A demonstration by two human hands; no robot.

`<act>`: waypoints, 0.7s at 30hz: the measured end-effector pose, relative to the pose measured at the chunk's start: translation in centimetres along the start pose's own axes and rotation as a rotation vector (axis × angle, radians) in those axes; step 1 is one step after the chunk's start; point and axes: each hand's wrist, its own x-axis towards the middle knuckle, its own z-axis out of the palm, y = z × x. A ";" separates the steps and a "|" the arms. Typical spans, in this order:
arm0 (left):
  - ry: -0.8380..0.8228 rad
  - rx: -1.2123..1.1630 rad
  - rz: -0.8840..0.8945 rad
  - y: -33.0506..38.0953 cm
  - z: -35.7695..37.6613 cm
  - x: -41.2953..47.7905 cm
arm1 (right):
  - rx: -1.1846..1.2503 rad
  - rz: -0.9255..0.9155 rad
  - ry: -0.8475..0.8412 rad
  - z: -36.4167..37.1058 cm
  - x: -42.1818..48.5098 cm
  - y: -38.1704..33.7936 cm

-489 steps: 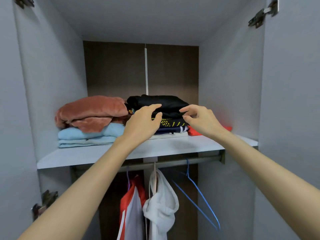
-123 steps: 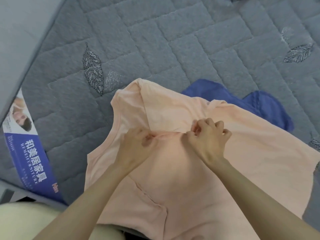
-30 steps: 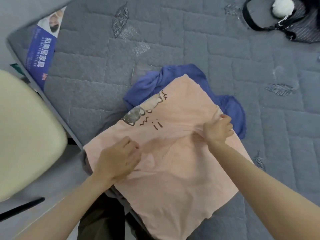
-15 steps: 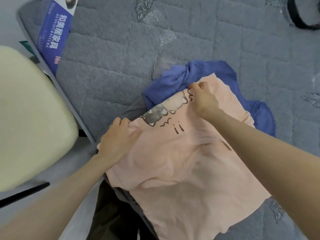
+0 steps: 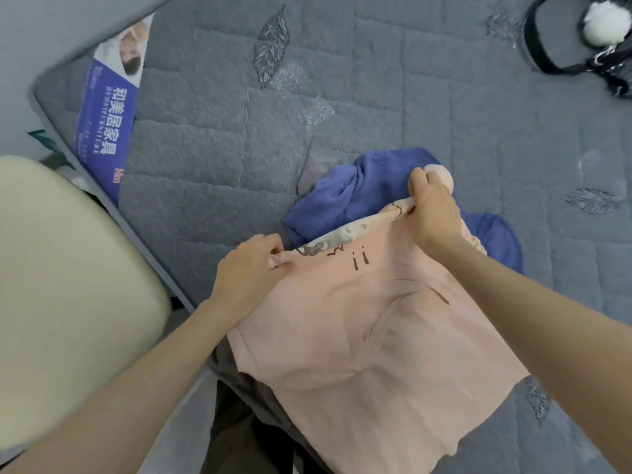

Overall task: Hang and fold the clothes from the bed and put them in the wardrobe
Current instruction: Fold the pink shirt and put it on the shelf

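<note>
**sockdrawer:** What's the likeliest way this fold goes sideways with the pale peach cotton T-shirt with the cartoon print?

**foldy_mc:** Imo the near end. The shirt's near-left part lies over the edge of the grey quilted mattress. If the far edge gets pulled back toward the body too fast, that loose weight could drag the whole thing off the side. There's some dark cloth under that near hem too. Can't tell what it is, but it might get caught up.

**sockdrawer:** And the far end?

**foldy_mc:** 2 risks there. The crumpled blue fabric garment sits under and just beyond the shirt's far edge, touching it, so a finger could snag it and fold it in. The 2 grips also look uneven, so I'd guess the crease comes out crooked.

**sockdrawer:** How are the hands sitting?

**foldy_mc:** Both arms reach out over the shirt. The left hand is at the shirt's far-left corner, fingers curled, pinching a bit of fabric. The right hand is further out at the far-right corner, with its fist wrapped round a bunched roll of the edge. Neither one is flat or loose.

**sockdrawer:** Anything else in the way?

**foldy_mc:** Nah. The black bag with a white pom-pom is well beyond the shirt, off to the far right.
</note>
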 end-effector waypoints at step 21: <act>-0.165 0.306 0.367 11.3 14.6 -17.5 | 0.177 0.063 0.232 3.1 -19.9 17.9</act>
